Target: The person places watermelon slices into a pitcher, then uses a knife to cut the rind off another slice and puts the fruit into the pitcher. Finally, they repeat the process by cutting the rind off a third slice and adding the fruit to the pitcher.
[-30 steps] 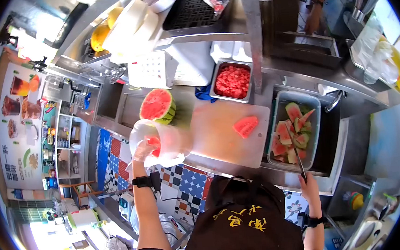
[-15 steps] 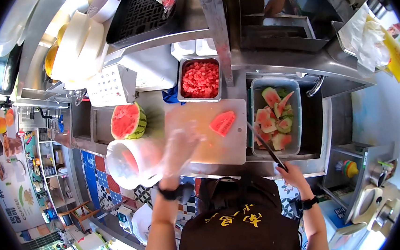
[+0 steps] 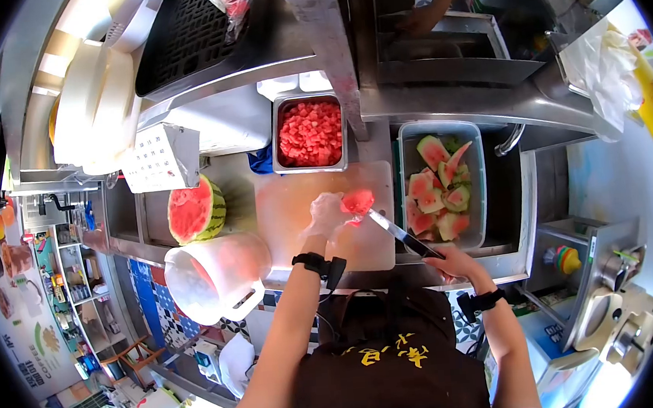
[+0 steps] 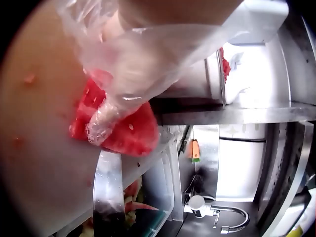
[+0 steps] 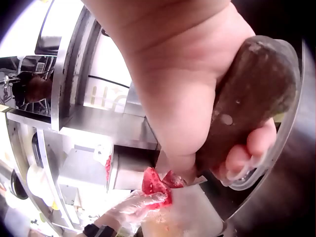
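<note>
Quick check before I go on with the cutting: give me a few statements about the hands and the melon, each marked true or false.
1. The left hand wears a clear plastic glove. True.
2. The right hand grips the knife by its blade. False: it grips the dark handle.
3. The left hand holds a red melon piece. True.
4. The rind pieces lie on the cutting board. False: they are in the plastic bin beside it.
5. The metal pan holds diced red fruit. True.
</note>
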